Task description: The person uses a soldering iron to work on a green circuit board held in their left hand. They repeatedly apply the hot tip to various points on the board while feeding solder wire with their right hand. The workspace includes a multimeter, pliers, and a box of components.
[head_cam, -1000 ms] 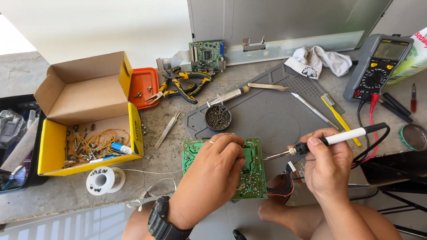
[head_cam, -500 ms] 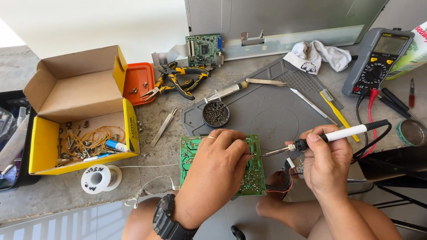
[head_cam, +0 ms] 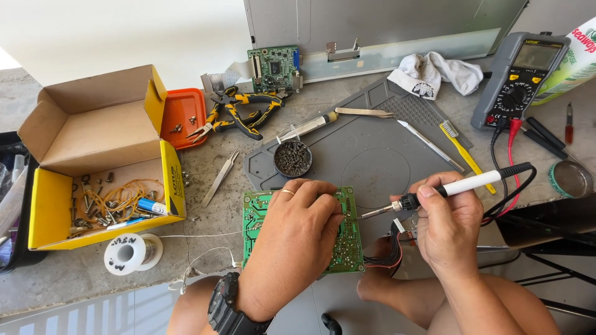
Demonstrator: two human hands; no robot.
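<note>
L hand (head_cam: 297,232) on green circuit board (head_cam: 347,248)

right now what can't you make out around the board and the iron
Head view only:
- Green circuit board: its middle is covered by the left hand.
- Soldering iron: whether its tip touches the board is too small to tell.
- Left hand's grip: fingertips curl over the board edge, so anything pinched there is hidden.
- Red and black wires: their ends run under the right hand.

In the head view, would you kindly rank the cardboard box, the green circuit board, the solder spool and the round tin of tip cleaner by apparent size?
1. cardboard box
2. green circuit board, partly covered by the left hand
3. solder spool
4. round tin, close to the spool, so unsure
</note>
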